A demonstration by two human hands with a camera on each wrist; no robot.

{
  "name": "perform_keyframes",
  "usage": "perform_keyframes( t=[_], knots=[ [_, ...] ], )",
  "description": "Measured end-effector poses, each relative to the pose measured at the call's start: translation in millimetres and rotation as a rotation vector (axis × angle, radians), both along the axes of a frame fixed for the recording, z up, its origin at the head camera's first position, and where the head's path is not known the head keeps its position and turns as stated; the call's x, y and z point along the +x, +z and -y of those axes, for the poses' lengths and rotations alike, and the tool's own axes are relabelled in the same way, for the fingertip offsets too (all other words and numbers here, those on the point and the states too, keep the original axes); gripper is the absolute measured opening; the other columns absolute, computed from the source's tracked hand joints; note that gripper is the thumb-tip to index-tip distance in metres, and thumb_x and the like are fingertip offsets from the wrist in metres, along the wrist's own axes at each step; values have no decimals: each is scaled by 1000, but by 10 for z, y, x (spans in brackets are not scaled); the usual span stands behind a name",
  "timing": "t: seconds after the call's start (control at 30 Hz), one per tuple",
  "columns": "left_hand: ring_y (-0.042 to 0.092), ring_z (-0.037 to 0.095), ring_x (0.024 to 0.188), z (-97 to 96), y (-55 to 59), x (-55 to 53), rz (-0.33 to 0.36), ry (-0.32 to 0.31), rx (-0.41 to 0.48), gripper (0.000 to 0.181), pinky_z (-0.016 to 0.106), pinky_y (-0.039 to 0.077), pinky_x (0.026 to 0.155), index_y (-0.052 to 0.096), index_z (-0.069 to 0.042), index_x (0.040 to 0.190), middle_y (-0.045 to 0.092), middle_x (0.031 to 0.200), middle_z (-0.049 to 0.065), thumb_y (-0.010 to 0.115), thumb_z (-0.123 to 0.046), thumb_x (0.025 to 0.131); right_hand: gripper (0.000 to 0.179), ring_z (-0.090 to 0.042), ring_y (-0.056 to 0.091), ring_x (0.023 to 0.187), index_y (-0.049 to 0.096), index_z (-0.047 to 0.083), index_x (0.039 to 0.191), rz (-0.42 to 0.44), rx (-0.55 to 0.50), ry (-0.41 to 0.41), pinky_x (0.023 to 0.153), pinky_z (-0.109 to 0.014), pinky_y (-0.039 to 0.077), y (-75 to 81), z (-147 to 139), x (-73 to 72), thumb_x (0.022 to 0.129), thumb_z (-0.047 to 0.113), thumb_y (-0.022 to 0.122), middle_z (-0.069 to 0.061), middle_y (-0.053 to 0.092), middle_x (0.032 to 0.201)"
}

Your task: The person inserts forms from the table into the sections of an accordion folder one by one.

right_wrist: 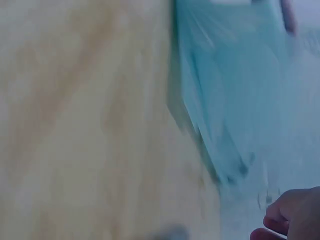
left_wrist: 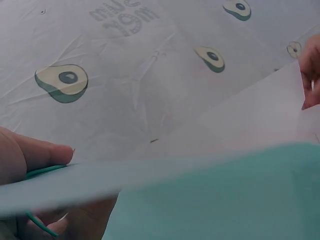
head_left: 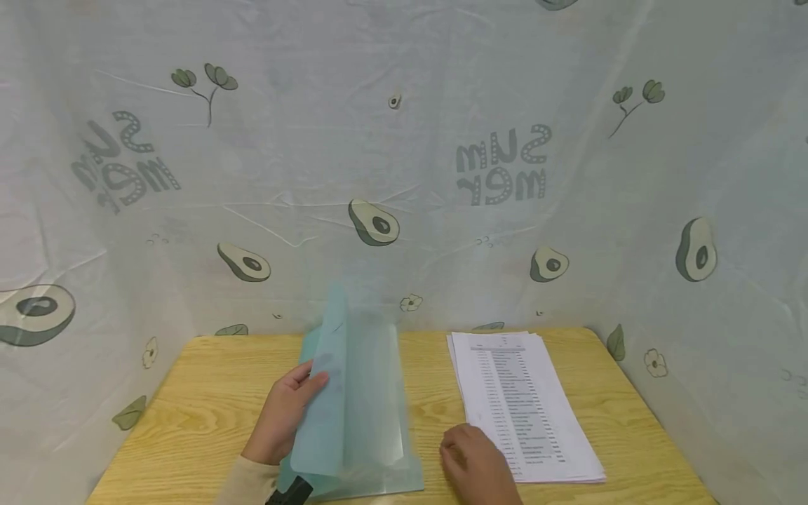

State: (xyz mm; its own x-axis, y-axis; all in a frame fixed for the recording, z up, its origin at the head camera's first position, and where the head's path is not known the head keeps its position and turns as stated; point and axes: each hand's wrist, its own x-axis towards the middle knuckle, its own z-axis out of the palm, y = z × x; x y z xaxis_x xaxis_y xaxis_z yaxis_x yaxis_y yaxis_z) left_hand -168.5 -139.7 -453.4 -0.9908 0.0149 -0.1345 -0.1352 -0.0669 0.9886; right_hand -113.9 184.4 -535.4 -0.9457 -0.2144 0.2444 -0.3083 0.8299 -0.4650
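Note:
My left hand (head_left: pixel 287 407) grips the raised cover of a translucent blue-green plastic folder (head_left: pixel 322 414), thumb on the near face and fingers behind. In the left wrist view the thumb and fingers of the left hand (left_wrist: pixel 37 155) lie on either side of the cover's edge. The folder's other side lies flat on the table. My right hand (head_left: pixel 476 463), fingers loosely curled, is at the lower left corner of a stack of printed paper (head_left: pixel 524 400); nothing shows in its grasp. The right wrist view is blurred, with the right hand (right_wrist: pixel 295 215) at lower right.
A wooden table (head_left: pixel 208 421) carries the folder and the paper stack. A pale curtain (head_left: pixel 303 161) printed with avocados surrounds its back and sides. Between folder and stack runs a strip of bare wood. A dark band (head_left: pixel 292 491) sits at my left wrist.

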Motion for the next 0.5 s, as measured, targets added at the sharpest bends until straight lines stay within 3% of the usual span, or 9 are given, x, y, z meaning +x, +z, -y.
perform_keyframes(
  t=[0.07, 0.17, 0.23, 0.37, 0.5],
  knots=[
    [72, 23, 102, 16, 5, 1, 3, 2, -3, 51, 38, 60, 79, 54, -8, 149, 68, 131, 15, 66, -25, 103, 9, -13, 66, 97, 69, 25, 91, -32, -77, -141, 85, -37, 56, 82, -141, -70, 93, 18, 76, 11, 69, 99],
    [71, 22, 101, 34, 7, 5, 8, 5, 2, 51, 38, 60, 79, 55, -8, 149, 68, 131, 14, 66, -27, 103, 6, -15, 66, 93, 71, 17, 94, 10, -172, -301, 81, -35, 56, 231, -514, -220, 93, 13, 75, 5, 69, 97],
    [71, 21, 101, 42, 7, 7, 11, 6, 12, 51, 38, 60, 79, 55, -9, 149, 69, 130, 13, 66, -28, 103, 7, -20, 66, 93, 71, 9, 99, 51, -197, -356, 80, -35, 55, 297, -823, -327, 94, 13, 74, -3, 71, 98],
    [71, 22, 102, 64, 9, 20, 14, 4, 18, 52, 39, 60, 80, 56, -9, 148, 69, 130, 13, 66, -30, 102, 30, -31, 64, 97, 65, -6, 112, 190, -181, -428, 82, -44, 51, 401, -1418, -491, 97, 20, 70, -19, 69, 106],
    [70, 22, 102, 64, 14, 28, 18, 3, 14, 52, 40, 60, 80, 56, -10, 148, 69, 130, 12, 67, -31, 101, 53, -38, 60, 99, 55, -17, 121, 339, -149, -456, 83, -51, 49, 401, -1862, -575, 97, 29, 68, -31, 62, 112]
  ],
)
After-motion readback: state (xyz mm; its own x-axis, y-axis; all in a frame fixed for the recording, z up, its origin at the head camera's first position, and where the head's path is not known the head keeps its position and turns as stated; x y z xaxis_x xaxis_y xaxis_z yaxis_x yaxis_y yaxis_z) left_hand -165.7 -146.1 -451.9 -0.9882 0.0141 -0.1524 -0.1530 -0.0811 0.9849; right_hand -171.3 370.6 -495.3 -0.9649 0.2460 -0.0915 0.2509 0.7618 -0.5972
